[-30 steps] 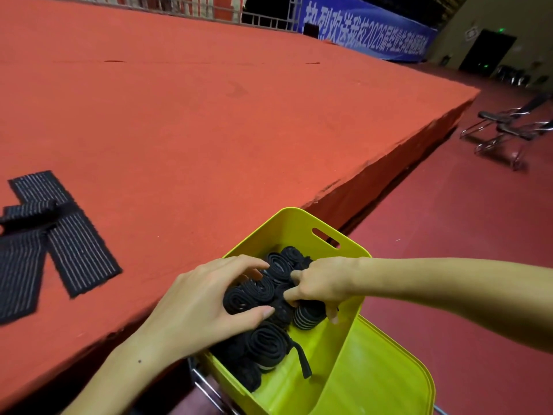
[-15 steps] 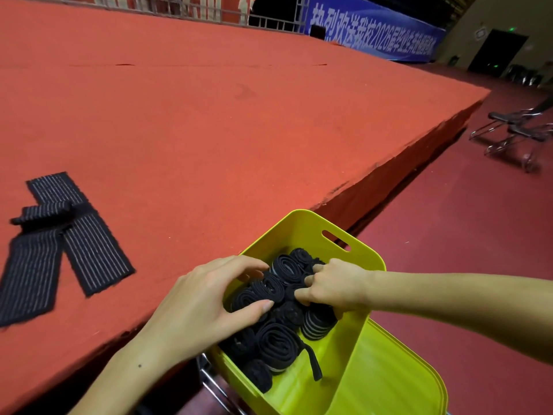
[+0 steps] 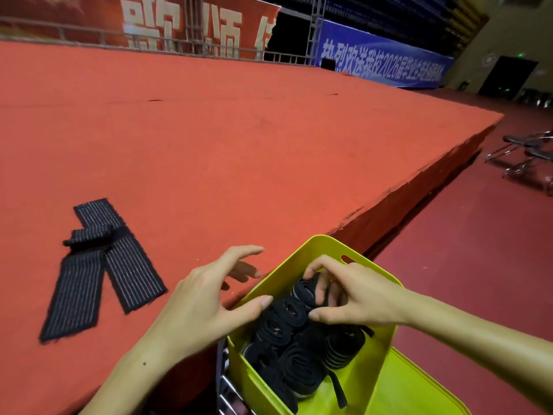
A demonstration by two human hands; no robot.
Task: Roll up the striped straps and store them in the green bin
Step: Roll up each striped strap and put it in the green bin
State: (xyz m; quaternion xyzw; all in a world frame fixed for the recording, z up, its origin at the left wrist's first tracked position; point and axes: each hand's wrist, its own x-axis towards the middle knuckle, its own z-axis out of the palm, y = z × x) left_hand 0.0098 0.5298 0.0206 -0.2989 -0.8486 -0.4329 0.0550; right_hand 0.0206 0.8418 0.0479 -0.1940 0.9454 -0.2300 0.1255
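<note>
Fingers (image 3: 321, 283) of our right hand (image 3: 356, 295) curl down into the green bin (image 3: 302, 253) and reach among the rolled straps (image 3: 287, 319), thumb stretched out along the top of one roll; whether they actually grip a roll we cannot tell, since the fingertips are half hidden between the coils. Our left hand (image 3: 203, 301) hovers at the bin's near-left edge with its fingers spread and relaxed, holding nothing, the thumb tip just over the rim beside the rolls.

Taking the scene from largest down: the red carpeted stage (image 3: 239, 145) fills most of our view, with the darker red floor (image 3: 478, 250) below it on the right. The bin sits against the stage's edge, packed with black rolls (one loose tail (image 3: 338, 387) hangs out of the nearest roll). A yellow-green lid (image 3: 419, 384) lies just beside the bin's right wall. Well to the left, on the stage, two flat striped straps (image 3: 98, 271) lie crossed, with a smaller folded piece (image 3: 88, 235) resting on top of them.
</note>
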